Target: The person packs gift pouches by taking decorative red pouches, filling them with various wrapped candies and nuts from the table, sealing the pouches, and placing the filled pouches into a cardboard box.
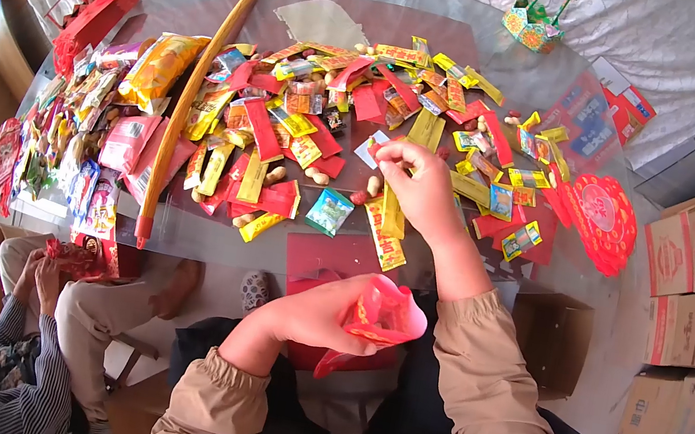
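My left hand (318,309) is closed around a red bag (386,314) with its mouth open, held at the near edge of the glass table (206,239). Over the pile of small packets, my right hand (414,178) has its fingers pinched together; what they hold, if anything, is too small to name. Just below it lie a long yellow packet (385,242) and a reddish nut (359,197). A blue-green packet (329,212) sits to the left of them. Red and yellow packets and peanuts (317,176) are scattered around.
A long wooden stick (189,103) separates the pile from more snack bags (158,66) on the left. Red round decorations (599,222) lie at the right edge, a green basket (534,26) at the back. Cardboard boxes (689,320) stand right. Another person's hands (43,276) hold a red bag.
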### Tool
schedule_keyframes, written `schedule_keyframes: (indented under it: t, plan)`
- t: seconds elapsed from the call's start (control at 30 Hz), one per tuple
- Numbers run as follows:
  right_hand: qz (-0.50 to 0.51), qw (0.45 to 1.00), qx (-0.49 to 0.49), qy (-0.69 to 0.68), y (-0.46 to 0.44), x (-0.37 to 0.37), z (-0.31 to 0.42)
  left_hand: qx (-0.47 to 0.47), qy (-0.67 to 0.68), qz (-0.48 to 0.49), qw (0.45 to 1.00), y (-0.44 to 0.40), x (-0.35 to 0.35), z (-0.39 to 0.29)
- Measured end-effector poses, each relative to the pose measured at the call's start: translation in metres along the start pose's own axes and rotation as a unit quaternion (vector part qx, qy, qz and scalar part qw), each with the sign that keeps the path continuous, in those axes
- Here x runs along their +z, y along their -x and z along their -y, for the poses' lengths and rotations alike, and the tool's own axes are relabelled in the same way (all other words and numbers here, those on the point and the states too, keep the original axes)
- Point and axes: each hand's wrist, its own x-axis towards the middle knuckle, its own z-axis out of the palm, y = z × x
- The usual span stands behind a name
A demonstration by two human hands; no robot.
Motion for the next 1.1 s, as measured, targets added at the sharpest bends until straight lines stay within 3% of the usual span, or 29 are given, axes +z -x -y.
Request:
schedule_keyframes:
  t: [0.07, 0.1, 0.23, 0.37, 0.5, 0.57, 0.63, 0.73, 0.83, 1.03, 1.1]
  plan:
    - [0.033, 0.973, 0.03, -0.225, 0.0, -0.004, 0.008, -0.006, 0.12, 0.013, 0.993, 0.002, -0.005, 0.005]
    - [0.055, 0.962, 0.011, -0.266, 0.002, -0.005, 0.022, 0.03, 0.162, 0.019, 0.986, 0.001, -0.007, 0.009]
    - [0.182, 0.914, -0.05, -0.358, 0.024, -0.007, 0.063, 0.028, 0.189, -0.04, 0.981, 0.008, -0.009, -0.008]
    - [0.273, 0.931, -0.102, -0.221, 0.036, -0.014, 0.067, 0.02, 0.23, -0.066, 0.971, 0.015, -0.009, -0.015]
    - [0.126, 0.949, -0.08, -0.277, 0.034, -0.011, 0.063, 0.038, 0.244, -0.046, 0.968, 0.016, -0.009, -0.009]
    - [0.062, 0.991, -0.021, -0.114, 0.026, -0.014, 0.044, 0.035, 0.23, -0.037, 0.972, 0.015, -0.008, -0.009]
    - [0.021, 0.998, 0.003, 0.064, 0.023, -0.013, 0.032, 0.029, 0.23, -0.029, 0.972, 0.014, -0.008, -0.004]
    - [0.007, 0.925, -0.193, 0.328, 0.021, -0.002, 0.016, 0.023, 0.229, -0.024, 0.973, 0.013, -0.008, 0.001]
    - [0.065, 0.879, -0.216, 0.42, 0.023, 0.008, 0.013, 0.02, 0.224, -0.026, 0.974, 0.013, -0.009, 0.0]
    - [0.097, 0.866, -0.193, 0.451, 0.014, 0.014, 0.01, 0.023, 0.222, -0.043, 0.974, 0.016, -0.01, -0.007]
    - [0.086, 0.966, -0.116, 0.215, 0.015, 0.011, 0.028, 0.027, 0.236, -0.051, 0.97, 0.018, -0.01, -0.012]
